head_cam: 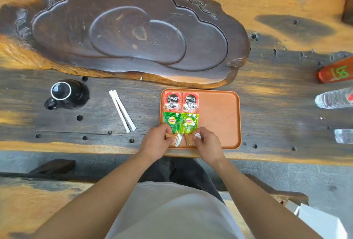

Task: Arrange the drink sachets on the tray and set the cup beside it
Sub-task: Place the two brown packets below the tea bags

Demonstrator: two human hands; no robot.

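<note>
An orange tray (219,118) lies at the table's near edge. Two red Nescafe sachets (181,102) sit side by side in its far left corner, with two green Lipton sachets (180,122) just below them. My left hand (155,143) pinches a small brown sachet (174,139) at the tray's near left corner. My right hand (207,144) pinches a second brown sachet (189,139) right beside it. A black cup (65,94) with a white rim stands on the table far to the left of the tray. Two white stick sachets (122,110) lie between cup and tray.
A large carved dark wooden tea board (124,32) fills the table behind the tray. An orange packet (335,71) and two clear plastic bottles (333,98) lie at the right edge. The tray's right half is bare.
</note>
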